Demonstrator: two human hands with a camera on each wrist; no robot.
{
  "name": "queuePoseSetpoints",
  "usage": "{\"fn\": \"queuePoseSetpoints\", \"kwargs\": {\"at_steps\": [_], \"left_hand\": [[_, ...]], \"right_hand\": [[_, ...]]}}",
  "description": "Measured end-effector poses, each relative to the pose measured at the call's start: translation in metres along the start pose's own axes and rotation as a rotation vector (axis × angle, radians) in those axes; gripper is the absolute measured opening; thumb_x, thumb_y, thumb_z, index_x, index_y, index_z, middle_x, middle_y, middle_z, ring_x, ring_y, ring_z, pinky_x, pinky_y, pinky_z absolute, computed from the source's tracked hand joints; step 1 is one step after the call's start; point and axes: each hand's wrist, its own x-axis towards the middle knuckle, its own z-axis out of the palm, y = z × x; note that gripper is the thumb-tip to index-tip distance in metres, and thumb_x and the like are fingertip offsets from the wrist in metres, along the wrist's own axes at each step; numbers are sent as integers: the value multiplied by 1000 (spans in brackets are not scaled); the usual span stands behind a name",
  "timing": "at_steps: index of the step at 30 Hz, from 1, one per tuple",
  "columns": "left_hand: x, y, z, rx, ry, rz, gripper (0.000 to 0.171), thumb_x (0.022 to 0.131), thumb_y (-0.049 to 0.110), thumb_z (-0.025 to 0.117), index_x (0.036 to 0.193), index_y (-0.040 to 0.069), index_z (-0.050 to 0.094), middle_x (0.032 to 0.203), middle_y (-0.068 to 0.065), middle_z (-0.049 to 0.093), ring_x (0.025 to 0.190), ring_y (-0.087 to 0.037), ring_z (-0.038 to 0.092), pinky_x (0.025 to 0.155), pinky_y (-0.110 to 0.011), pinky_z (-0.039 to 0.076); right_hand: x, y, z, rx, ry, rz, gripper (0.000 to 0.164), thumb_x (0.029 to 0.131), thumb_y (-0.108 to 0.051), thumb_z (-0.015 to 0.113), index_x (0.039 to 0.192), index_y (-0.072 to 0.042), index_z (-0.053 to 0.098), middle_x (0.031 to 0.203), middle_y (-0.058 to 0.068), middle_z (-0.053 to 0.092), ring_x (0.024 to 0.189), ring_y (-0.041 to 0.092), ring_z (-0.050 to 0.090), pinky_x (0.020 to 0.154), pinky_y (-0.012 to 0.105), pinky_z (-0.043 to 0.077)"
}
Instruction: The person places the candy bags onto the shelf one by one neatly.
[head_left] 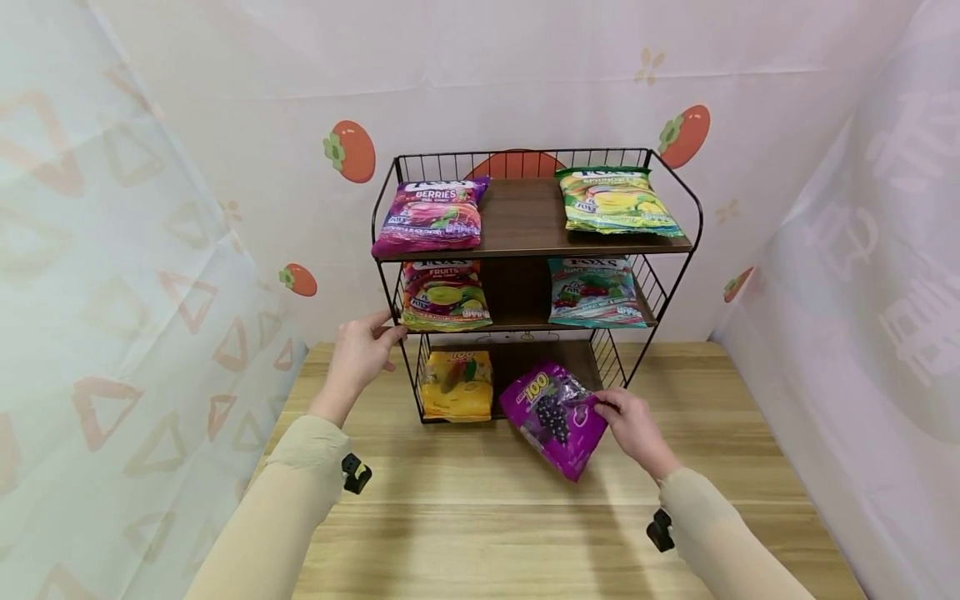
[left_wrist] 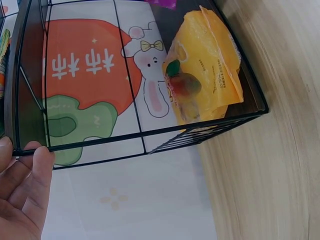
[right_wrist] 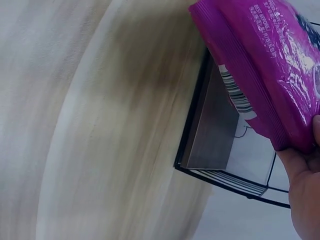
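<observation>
A purple candy bag (head_left: 553, 417) with a grape picture hangs tilted at the front of the bottom shelf. My right hand (head_left: 632, 425) pinches its right edge; in the right wrist view the bag (right_wrist: 265, 65) shows its back and a barcode. My left hand (head_left: 361, 358) grips the left post of the black wire rack (head_left: 585, 252) at the middle shelf's height. In the left wrist view, the fingers (left_wrist: 42, 167) curl round the rack's frame. A yellow candy bag (head_left: 456, 385) with a mango picture stands on the left of the bottom shelf.
On the top shelf lie a berries candy bag (head_left: 435, 217) and a yellow-green candy bag (head_left: 617, 202). The middle shelf holds a fruits candy bag (head_left: 444, 293) and a teal candy bag (head_left: 596, 292). A wooden table (head_left: 480, 517) bears the rack, and printed cloth (head_left: 525, 100) hangs behind.
</observation>
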Motion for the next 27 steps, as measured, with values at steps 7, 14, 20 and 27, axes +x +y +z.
{"fn": "queuePoseSetpoints", "kwargs": {"at_steps": [7, 14, 20, 27], "left_hand": [[0, -1, -1, -5, -5, -17, 44, 106, 18, 58, 147, 3, 54, 122, -26, 69, 60, -26, 73, 55, -34, 60], [0, -2, -1, -2, -11, -27, 47, 106, 20, 58, 149, 3, 51, 123, -26, 68, 61, -26, 73, 55, -34, 60], [0, -2, -1, -1, -14, -34, 49, 106, 20, 58, 151, 2, 49, 125, -26, 68, 61, -26, 73, 56, -34, 60], [0, -1, 0, -8, -16, -42, 47, 106, 19, 58, 150, 3, 50, 125, -26, 68, 63, -25, 74, 56, -34, 60]], "right_hand": [[11, -2, 2, 29, 35, 58, 17, 95, 3, 66, 110, 7, 74, 103, 19, 72, 90, 29, 68, 78, 40, 59], [21, -5, 2, 98, 40, 175, 23, 98, 2, 62, 118, 10, 70, 114, 25, 69, 99, 35, 67, 80, 36, 60], [26, -6, 2, 150, 101, 237, 24, 98, 1, 63, 119, 11, 70, 115, 27, 69, 99, 33, 66, 75, 22, 55], [29, -3, 4, 205, 157, 309, 26, 99, -2, 64, 122, 10, 69, 122, 28, 68, 105, 35, 67, 72, 10, 48]]}}
